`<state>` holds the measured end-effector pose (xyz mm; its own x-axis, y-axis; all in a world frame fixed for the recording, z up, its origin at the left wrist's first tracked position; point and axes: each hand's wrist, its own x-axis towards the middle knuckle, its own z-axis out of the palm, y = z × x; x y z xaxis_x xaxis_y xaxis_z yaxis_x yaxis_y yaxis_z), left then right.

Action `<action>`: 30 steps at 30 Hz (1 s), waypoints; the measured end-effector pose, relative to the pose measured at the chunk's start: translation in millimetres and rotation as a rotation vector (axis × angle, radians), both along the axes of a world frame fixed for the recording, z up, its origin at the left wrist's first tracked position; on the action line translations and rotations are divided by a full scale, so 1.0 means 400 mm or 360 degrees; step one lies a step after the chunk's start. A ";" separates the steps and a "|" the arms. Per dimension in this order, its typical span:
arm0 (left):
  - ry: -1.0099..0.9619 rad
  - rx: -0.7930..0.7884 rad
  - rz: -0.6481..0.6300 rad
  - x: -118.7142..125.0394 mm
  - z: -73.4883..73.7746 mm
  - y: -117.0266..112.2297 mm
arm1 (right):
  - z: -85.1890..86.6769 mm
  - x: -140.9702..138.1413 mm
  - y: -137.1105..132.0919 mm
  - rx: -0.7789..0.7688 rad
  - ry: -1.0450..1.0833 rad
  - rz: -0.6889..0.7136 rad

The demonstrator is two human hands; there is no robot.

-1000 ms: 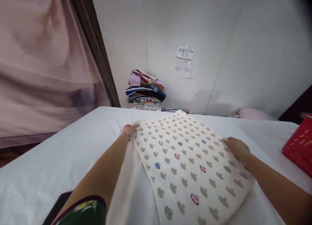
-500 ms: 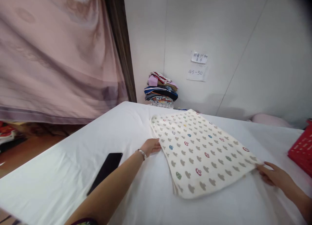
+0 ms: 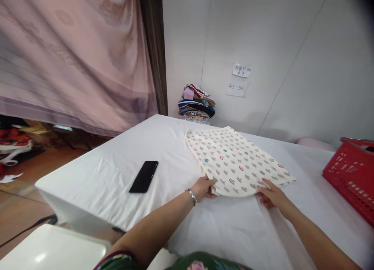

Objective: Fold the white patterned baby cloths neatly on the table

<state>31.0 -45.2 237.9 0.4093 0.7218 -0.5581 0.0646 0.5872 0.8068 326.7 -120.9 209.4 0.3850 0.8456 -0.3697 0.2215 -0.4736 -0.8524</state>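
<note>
A folded cream cloth [image 3: 230, 161] with a print of small grey and coloured mushrooms lies on the white-covered table [image 3: 102, 161]. At its near left corner, my left hand [image 3: 204, 187], with a silver bracelet on the wrist, is closed on the fabric. Further right along the same near edge, my right hand [image 3: 271, 196] pinches the cloth, thumb on top and the other fingers partly hidden beneath. The cloth's near right corner lies beyond my right hand.
To the left of the cloth lies a black phone [image 3: 144, 177]. A red plastic basket [image 3: 350, 172] stands at the right. Folded clothes are stacked [image 3: 197, 104] by the wall. A white stool [image 3: 55, 248] stands at the lower left, below a pink curtain [image 3: 82, 59].
My left hand has moved from the cloth's left side to its near left corner. My right hand has shifted left from the right corner along the near edge. The view has also shifted.
</note>
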 end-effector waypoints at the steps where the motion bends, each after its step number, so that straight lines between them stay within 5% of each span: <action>1: -0.0006 0.0004 -0.0009 0.000 -0.001 -0.009 | 0.007 -0.015 -0.003 0.0007 -0.0087 0.0073; 4: -0.0042 -0.0002 -0.0042 -0.001 -0.007 -0.029 | 0.037 -0.073 -0.009 0.0116 -0.0359 0.0268; 9: -0.0101 0.0004 0.0050 -0.006 -0.013 -0.041 | 0.090 -0.234 -0.004 0.0636 -0.0613 0.0699; 14: -0.0319 -0.0084 -0.0023 -0.029 -0.018 -0.041 | 0.088 -0.353 0.006 0.0961 -0.0914 0.1135; 20: -0.0349 -0.0103 -0.0063 -0.042 -0.028 -0.033 | 0.042 -0.366 0.001 0.1087 -0.1027 0.1183; 30: -0.0251 -0.0040 -0.0279 -0.051 -0.019 -0.038 | 0.024 -0.369 -0.003 0.1162 -0.0873 0.0695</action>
